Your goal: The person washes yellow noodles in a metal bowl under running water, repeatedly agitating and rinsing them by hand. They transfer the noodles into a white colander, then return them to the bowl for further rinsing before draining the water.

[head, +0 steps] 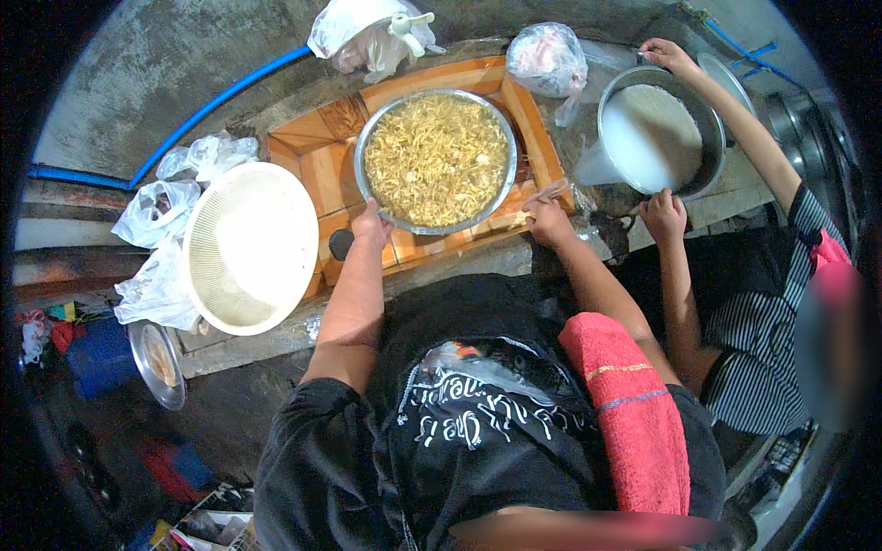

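A round metal basin (513, 165) filled with yellow shredded food (437, 158) in liquid stands on the brown-tiled counter section (320, 172). My left hand (372, 226) grips its rim at the lower left, thumb on top. To the right of the basin, by the tiled edge, my right hand (549, 220) has its fingers curled on what looks like thin clear plastic (549, 191). The underside of that hand is hidden. Left of the basin, a large cream plastic colander (196, 255) leans tilted, its inside brightly lit.
At right, a co-worker's two hands (665, 217) hold a deep metal pot (713, 155) with whitish liquid. A filled plastic bag (548, 58) lies behind. Several plastic bags (157, 213) sit at left, above a metal plate (158, 365). A blue pipe (213, 103) runs along the wall.
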